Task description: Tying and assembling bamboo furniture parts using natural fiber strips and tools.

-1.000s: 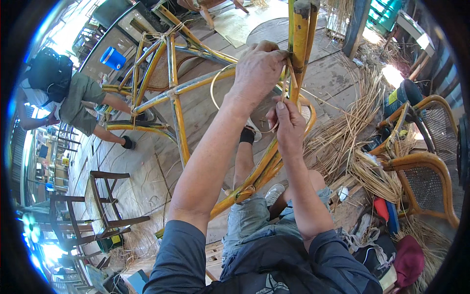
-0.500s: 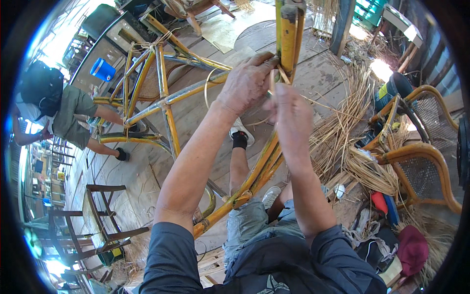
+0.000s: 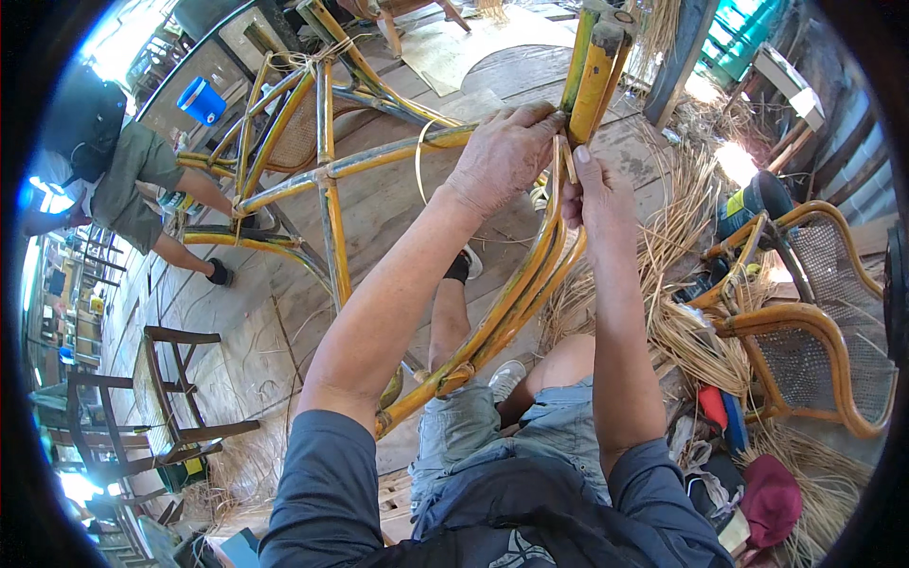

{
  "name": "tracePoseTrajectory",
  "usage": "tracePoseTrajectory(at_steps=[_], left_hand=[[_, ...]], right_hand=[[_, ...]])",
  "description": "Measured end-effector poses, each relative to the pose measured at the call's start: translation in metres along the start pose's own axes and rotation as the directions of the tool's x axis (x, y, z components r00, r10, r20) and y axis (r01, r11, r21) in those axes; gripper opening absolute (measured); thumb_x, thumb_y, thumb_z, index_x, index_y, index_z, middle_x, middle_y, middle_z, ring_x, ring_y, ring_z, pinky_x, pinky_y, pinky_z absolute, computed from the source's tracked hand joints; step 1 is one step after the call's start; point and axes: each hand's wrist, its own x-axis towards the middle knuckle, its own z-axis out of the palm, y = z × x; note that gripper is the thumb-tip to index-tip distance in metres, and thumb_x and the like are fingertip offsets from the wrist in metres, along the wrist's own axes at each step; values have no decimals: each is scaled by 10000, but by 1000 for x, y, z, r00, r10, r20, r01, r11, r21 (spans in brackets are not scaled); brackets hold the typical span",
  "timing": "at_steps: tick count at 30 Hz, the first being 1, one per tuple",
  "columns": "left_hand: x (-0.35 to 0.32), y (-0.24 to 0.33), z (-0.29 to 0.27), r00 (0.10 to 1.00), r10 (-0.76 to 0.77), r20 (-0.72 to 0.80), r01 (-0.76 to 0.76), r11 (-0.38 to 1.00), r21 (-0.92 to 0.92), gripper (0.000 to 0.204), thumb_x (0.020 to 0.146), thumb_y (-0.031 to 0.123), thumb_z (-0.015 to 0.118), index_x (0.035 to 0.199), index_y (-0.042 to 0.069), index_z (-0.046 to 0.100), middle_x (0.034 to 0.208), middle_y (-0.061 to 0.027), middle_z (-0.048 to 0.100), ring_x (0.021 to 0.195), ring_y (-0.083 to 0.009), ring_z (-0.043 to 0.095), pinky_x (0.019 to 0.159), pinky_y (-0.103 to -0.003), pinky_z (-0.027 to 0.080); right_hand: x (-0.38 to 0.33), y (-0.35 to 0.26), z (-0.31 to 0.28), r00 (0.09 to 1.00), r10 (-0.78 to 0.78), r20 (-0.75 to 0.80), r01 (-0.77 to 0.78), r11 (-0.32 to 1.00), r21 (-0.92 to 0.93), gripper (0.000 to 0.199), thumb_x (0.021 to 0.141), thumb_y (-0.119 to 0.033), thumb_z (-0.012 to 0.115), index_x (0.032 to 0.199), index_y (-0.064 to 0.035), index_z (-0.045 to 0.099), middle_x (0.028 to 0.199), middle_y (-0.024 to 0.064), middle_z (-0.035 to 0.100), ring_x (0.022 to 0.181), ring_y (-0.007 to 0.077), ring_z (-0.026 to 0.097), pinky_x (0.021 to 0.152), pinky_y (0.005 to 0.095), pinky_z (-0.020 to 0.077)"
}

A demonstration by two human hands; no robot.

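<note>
A frame of yellow-brown rattan poles [image 3: 497,327] stands before me, its members joined at bound corners. My left hand [image 3: 507,147] is closed around the joint where a crosswise pole [image 3: 383,163] meets the thick upright poles [image 3: 597,80]. Just right of it, my right hand [image 3: 603,194] pinches a pale, flat rattan strip [image 3: 565,161] between thumb and fingers, close against the joint. A thin loop of cane [image 3: 421,166] hangs around the crosswise pole left of my left hand. My left palm and the far side of the joint are hidden.
Loose cane strands [image 3: 677,275] lie heaped on the right, beside a rattan chair with woven panels [image 3: 805,322]. A maroon cap [image 3: 772,497] is at lower right. On the left, another person [image 3: 137,185] stands near a blue bucket [image 3: 202,101] and a dark wooden chair frame [image 3: 180,398].
My right hand, blurred earlier, is now steadier and a little lower and farther right, with the strip in its pinch. My left hand keeps its hold on the joint. The whole view has shifted slightly.
</note>
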Motion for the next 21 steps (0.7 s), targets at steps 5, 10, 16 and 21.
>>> tracePoseTrajectory(at_steps=[5,10,16,21], left_hand=[[9,10,-7,994,-53,97,63,992,-106,246,855,160,557,1058,33,614,1073,-157,601,945,-355,573,827,-395,468],[25,-16,-5,969,-140,202,179,966,-189,229,881,207,551,989,28,645,897,-166,649,809,-346,626,701,-375,503],[63,-38,-17,869,-286,403,390,898,-203,317,872,333,599,948,31,659,734,-99,648,665,-226,610,640,-317,481],[87,-72,4,807,-254,533,512,751,-417,392,840,414,632,926,34,675,731,-33,634,651,-113,592,621,-278,478]], right_hand=[[27,42,-8,831,-555,-13,497,755,-428,206,890,-214,548,926,-13,574,605,115,544,544,241,579,507,352,445],[17,22,-11,795,-597,110,484,515,-708,106,858,-136,555,919,-54,526,686,169,583,673,368,589,572,414,463],[29,17,-28,671,-676,305,606,265,-750,103,850,-143,570,914,-76,526,753,147,599,711,349,596,587,441,463],[36,15,-37,599,-701,387,688,203,-696,100,858,-149,562,913,-66,559,776,153,604,726,340,596,621,427,472]])
